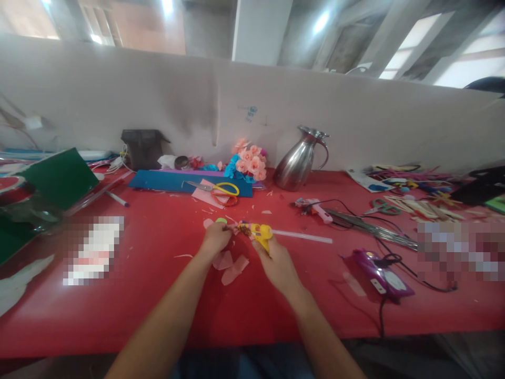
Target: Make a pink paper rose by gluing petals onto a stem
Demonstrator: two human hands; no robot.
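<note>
In my right hand [278,263] is a yellow hot glue gun [261,231], with a long clear glue stick [305,236] sticking out of its back to the right. The gun's nozzle end points left, toward my left hand [216,239]. My left fingers are pinched together close to the nozzle. A bit of pink shows at those fingertips, too small to make out. Pale pink paper petals [234,270] lie just below my hands on the red table [252,316]. A small green round thing [221,221] shows behind my left hand.
Orange-handled scissors [224,192] lie on a blue sheet [158,181] ahead. Paper flowers [252,160] and a steel jug [298,158] stand behind. To the right are a pink glue gun [319,209], wires [374,229] and a purple power strip [379,273] with cables.
</note>
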